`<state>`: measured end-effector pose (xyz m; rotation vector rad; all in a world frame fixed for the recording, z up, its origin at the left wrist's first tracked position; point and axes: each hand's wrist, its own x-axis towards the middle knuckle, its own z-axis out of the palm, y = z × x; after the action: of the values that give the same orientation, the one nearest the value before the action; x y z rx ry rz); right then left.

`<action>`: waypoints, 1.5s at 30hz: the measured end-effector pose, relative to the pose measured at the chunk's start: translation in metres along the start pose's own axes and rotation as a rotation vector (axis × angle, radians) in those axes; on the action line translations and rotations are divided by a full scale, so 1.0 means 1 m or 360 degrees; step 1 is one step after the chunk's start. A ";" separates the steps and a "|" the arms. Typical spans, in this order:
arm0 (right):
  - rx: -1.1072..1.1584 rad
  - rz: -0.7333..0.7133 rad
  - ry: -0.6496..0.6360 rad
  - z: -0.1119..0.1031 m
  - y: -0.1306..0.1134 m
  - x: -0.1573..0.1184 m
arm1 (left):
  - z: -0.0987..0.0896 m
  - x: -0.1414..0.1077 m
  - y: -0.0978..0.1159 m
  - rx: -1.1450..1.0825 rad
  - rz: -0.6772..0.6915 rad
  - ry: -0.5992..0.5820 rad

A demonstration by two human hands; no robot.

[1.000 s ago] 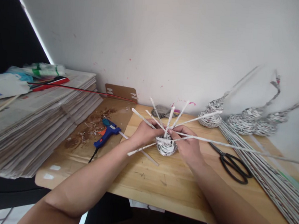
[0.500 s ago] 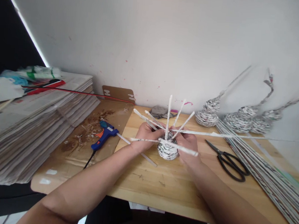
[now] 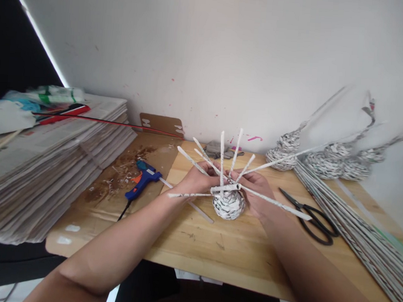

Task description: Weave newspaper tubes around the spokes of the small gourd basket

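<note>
A small round woven paper ball point(image 3: 228, 205) sits near the middle of the wooden table, with several white paper sticks point(image 3: 222, 152) fanning out from its top. My left hand point(image 3: 199, 179) is closed on its upper left side, fingertips among the sticks. On the other side, my right hand point(image 3: 255, 191) pinches the top of the weave. A long paper strand point(image 3: 280, 162) runs from my right fingers up to the right. The fingertips of both hands are partly hidden by the sticks.
Black scissors point(image 3: 309, 216) lie right of my hands, beside a bundle of long paper rods point(image 3: 348, 230). Finished woven pieces point(image 3: 282, 157) stand at the back right. A blue glue gun point(image 3: 143, 180) rests on cardboard at left, near stacked newspapers point(image 3: 83, 161).
The woven ball has turned and tilted, and its sticks point differently. The long strand, level before, now slants up to the right. Both hands still hold the piece.
</note>
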<state>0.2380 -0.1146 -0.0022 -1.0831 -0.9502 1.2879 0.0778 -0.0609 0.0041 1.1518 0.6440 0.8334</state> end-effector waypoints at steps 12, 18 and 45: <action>-0.0902 -0.0137 0.0011 -0.008 -0.033 -0.013 | -0.005 -0.007 0.004 0.0411 -0.0005 -0.0115; -0.0937 -0.0045 0.0098 -0.009 -0.030 -0.010 | -0.002 -0.010 0.008 0.0378 -0.0073 -0.0108; -0.0619 -0.0243 0.0098 0.007 -0.025 -0.014 | 0.003 -0.015 0.017 0.0484 0.0126 -0.0129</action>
<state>0.2367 -0.1270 0.0245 -1.3107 -1.2439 0.9607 0.0684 -0.0720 0.0217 1.4868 0.6766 0.7680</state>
